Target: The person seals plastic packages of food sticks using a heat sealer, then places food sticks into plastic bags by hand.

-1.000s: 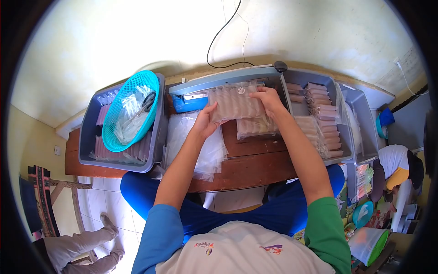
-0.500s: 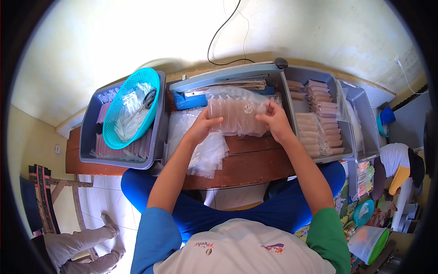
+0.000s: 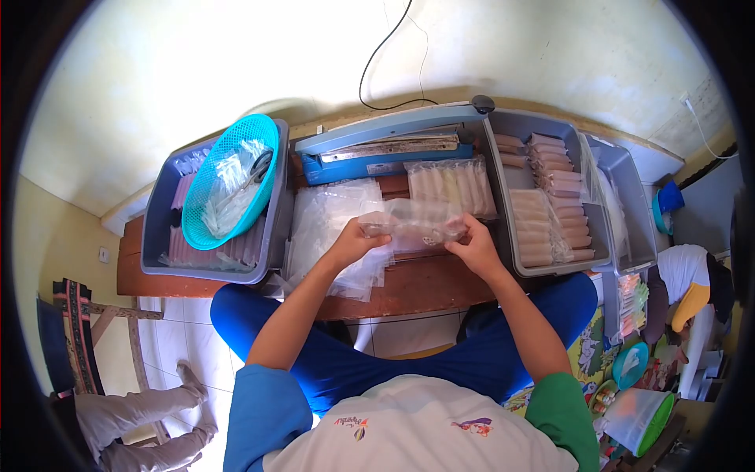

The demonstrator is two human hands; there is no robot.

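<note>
1. My left hand (image 3: 359, 241) grasps the left end of a clear pack (image 3: 417, 228), its thumb lying along the near side.
2. My right hand (image 3: 476, 245) pinches the right end of the same pack, which I hold tilted above the middle of the bench (image 3: 393, 289), towards its near edge; its contents look pale, but I cannot make them out well.
3. Towards the bench's left end stands a grey tub (image 3: 276, 240) with rows of pinkish tubes in it.
4. A turquoise basket (image 3: 193, 187) rests tilted on top of that tub, holding crumpled clear plastic and dark-handled scissors (image 3: 261, 165).
5. Towards the right end, another tub (image 3: 510, 240) contains stacked pinkish tubes, some bagged together; the grey container (image 3: 631, 189) beside it has clear plastic inside.
6. Along the far edge sits a blue sealer (image 3: 346, 170); before it lie flat clear bags (image 3: 326, 216) and, to their right, a filled bag (image 3: 450, 187) of tubes.
</note>
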